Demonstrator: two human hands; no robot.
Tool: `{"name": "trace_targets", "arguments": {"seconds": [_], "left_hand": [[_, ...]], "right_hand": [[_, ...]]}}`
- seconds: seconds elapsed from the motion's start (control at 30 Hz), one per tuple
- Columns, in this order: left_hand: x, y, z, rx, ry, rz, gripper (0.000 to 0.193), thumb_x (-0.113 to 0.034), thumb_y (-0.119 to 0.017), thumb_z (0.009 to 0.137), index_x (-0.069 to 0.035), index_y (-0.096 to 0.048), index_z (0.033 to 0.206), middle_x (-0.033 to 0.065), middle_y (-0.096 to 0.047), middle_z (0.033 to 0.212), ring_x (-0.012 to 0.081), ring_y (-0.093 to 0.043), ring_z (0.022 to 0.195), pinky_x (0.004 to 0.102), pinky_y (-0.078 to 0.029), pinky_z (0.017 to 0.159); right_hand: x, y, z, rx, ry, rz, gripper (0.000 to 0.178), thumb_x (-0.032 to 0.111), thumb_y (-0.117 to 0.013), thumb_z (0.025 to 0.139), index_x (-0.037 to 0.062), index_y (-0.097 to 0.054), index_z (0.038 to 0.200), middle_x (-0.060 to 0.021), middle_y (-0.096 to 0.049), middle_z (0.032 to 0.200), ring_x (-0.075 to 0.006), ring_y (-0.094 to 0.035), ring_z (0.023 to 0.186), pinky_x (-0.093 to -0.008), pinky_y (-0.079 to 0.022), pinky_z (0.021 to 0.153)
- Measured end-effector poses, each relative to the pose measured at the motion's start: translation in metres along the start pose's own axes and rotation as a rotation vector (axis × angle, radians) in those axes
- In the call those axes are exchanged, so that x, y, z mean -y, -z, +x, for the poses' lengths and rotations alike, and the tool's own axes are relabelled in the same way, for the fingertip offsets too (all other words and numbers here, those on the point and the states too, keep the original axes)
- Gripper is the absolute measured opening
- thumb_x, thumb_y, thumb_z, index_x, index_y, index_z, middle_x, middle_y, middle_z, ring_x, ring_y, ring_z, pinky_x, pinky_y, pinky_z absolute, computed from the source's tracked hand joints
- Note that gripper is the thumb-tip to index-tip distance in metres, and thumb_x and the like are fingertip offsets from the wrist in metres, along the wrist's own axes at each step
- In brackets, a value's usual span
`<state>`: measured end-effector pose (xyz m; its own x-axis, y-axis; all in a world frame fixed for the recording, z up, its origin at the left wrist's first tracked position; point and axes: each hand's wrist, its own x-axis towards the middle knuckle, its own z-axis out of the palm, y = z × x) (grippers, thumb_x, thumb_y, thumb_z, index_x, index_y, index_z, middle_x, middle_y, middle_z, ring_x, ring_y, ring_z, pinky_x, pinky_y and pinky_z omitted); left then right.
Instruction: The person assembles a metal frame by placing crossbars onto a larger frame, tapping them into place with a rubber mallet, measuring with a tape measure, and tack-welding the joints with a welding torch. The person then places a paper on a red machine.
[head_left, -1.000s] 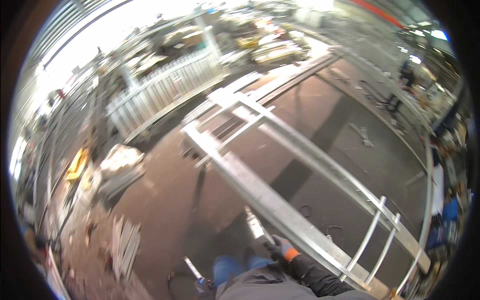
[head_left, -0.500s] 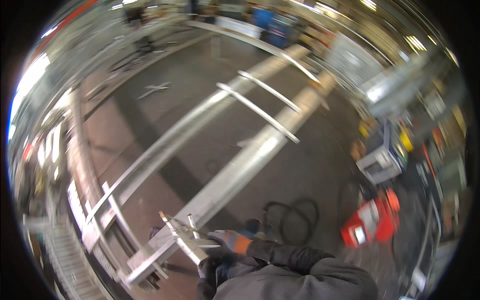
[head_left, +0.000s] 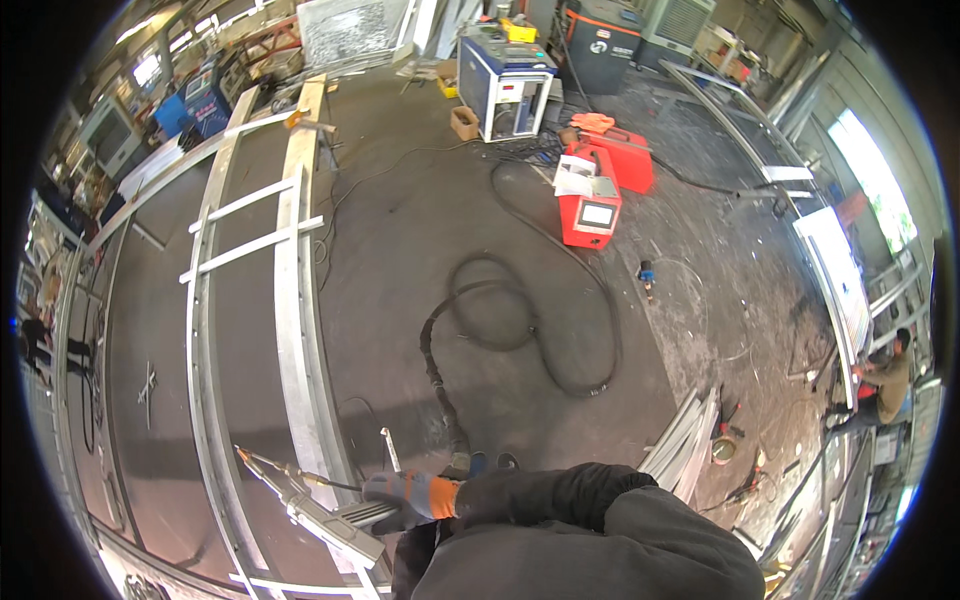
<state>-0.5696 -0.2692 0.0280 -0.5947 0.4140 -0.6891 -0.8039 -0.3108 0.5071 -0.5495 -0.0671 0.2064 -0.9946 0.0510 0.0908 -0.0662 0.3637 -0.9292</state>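
Observation:
My right hand, in a grey and orange glove, is closed round the handle of a grey welding gun. The gun has a copper-coloured tip pointing up and left. A thin cable or wire runs along it. Below the gun lie two long metal beams, joined by short crossbars. The tip hangs over the near part of the beams; whether it touches metal I cannot tell. A short white rod stands up beside my right hand. My left hand does not show; a dark sleeve lies below the gun.
A black hose loops across the floor. Ahead stand red machines and a blue-white cabinet. Metal profiles lie at the right, near a small tin. Farther right, a person bends beside a metal frame.
My view has swung to the right. The beams now sit farther left, and the red machines have gone from lower right to upper middle. The welding gun stays in my right hand.

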Motion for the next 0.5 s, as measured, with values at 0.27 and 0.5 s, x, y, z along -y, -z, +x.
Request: {"name": "trace_targets", "arguments": {"seconds": [0.27,0.5], "left_hand": [[0.064,-0.043,0.016,0.098,0.056,-0.164,0.031,-0.034,-0.053,0.101,-0.006,-0.065,0.105,0.0072,-0.066,0.090,0.0209,-0.063,0.077,0.0352,-0.053,0.069],[0.108,-0.032,0.000,0.123,0.420,-0.117,0.031,-0.035,-0.052,0.102,-0.006,-0.065,0.101,0.0059,-0.065,0.084,0.0198,-0.062,0.068,0.0337,-0.052,0.062]], "right_hand": [[0.012,-0.006,-0.084,-0.224,-0.065,0.696,0.023,0.012,-0.069,0.092,0.0078,-0.058,0.111,-0.0022,-0.058,0.093,-0.0090,-0.056,0.083,-0.0251,-0.047,0.071],[-0.024,-0.033,-0.126,-0.543,-0.278,1.211,0.027,0.020,-0.060,0.100,0.0018,-0.056,0.119,-0.0048,-0.061,0.098,-0.0163,-0.060,0.083,-0.0333,-0.051,0.072]]}}
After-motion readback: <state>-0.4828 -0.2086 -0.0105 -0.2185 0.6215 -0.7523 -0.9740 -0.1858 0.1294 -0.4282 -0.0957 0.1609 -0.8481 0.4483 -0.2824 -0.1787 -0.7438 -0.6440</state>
